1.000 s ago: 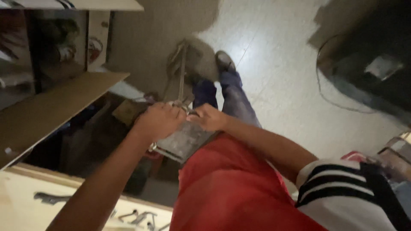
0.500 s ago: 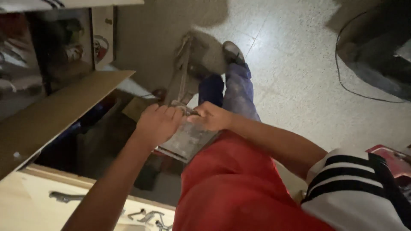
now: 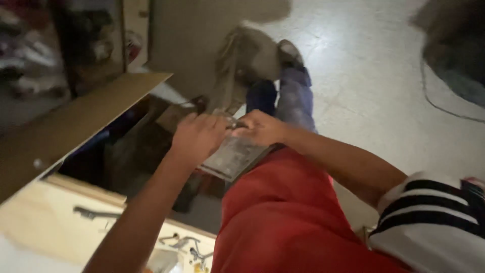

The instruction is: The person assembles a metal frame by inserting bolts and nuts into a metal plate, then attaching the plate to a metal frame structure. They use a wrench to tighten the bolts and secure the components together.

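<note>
1. Resting on my red-clad thigh [image 3: 283,212], the flat grey rectangular slab [image 3: 236,157] lies tilted, its far end raised toward my hands; the leg seems to serve as a support so the piece stays put while I work at its upper edge.
2. My left hand [image 3: 198,137] is curled over the slab's upper left corner, fingers closed down on it, which I judge pins it against my leg.
3. My right hand [image 3: 261,127] is closed at the top edge, just beside the left; something small and thin shows between the two hands, but the blur keeps me from telling what it is or whether I pinch it.
4. Beyond my knee, my blue trouser leg and shoe [image 3: 290,53] stretch over the pale speckled floor [image 3: 374,76], next to a folded brown piece [image 3: 237,65] standing against the wall.
5. To my left a wooden board [image 3: 76,129] slants over a dark opening, and below it a pale worktop [image 3: 45,225] carries a few scattered metal tools [image 3: 182,241].
6. A dark cable [image 3: 444,103] curves across the floor on the far right.
</note>
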